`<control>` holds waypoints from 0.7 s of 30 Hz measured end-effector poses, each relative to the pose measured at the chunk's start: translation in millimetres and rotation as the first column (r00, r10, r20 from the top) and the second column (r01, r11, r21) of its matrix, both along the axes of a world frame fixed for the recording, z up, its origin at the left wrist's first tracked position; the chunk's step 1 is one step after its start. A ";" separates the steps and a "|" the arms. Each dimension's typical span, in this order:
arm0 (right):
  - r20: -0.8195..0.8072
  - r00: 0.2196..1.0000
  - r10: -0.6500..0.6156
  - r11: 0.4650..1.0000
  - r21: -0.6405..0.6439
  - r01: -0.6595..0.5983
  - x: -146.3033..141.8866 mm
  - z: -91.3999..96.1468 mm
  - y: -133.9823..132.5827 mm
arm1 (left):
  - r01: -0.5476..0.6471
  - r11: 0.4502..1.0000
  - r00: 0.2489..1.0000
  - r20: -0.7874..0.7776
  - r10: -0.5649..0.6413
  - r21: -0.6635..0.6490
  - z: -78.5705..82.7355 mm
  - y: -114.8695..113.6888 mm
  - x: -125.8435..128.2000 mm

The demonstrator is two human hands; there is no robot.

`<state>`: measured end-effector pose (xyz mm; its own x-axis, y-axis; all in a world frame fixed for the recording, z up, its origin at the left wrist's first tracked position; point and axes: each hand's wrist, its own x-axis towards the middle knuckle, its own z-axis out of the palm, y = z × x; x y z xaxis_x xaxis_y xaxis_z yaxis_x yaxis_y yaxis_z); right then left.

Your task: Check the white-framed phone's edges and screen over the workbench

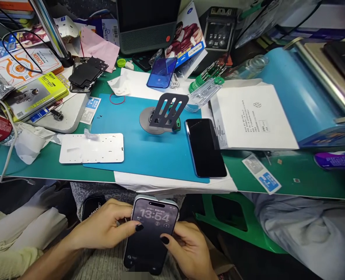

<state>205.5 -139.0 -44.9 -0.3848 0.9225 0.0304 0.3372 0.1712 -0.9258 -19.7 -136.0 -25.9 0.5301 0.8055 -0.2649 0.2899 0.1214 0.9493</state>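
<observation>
Phone (pixel 151 238) gripped by left hand (pixel 110 225) and right hand (pixel 191 247) shows its lit lock screen (pixel 154 216), apparently not yet unlocked.

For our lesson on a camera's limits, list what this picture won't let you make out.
Back of the held phone: head view, hidden behind its screen side.
Top of the dark monitor: head view, cut off by the upper edge.
Fine print on the white box: head view, too small to read.
</observation>
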 end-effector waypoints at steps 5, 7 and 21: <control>-0.039 0.999 -0.011 0.999 -0.037 0.010 -4.6 -3.4 -3.4 | 0.011 1.000 1.000 -0.014 -0.011 0.007 -2.5 0.0 0.2; -0.068 0.997 -0.023 0.996 -0.091 0.016 -4.1 -6.8 -4.6 | 0.007 1.000 1.000 -0.008 -0.007 -0.003 -2.3 1.1 0.2; -0.040 0.859 0.510 0.775 -0.411 -0.480 32.3 -3.7 -17.8 | 0.602 0.778 0.785 -0.046 -0.618 -0.181 -16.2 -7.4 17.9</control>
<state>237.8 -156.9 -48.6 -0.7785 0.5302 -0.3360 0.3731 -0.0396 -0.9269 -1.8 -143.4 -42.2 0.8617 0.2685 -0.4305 0.4408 0.0238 0.8973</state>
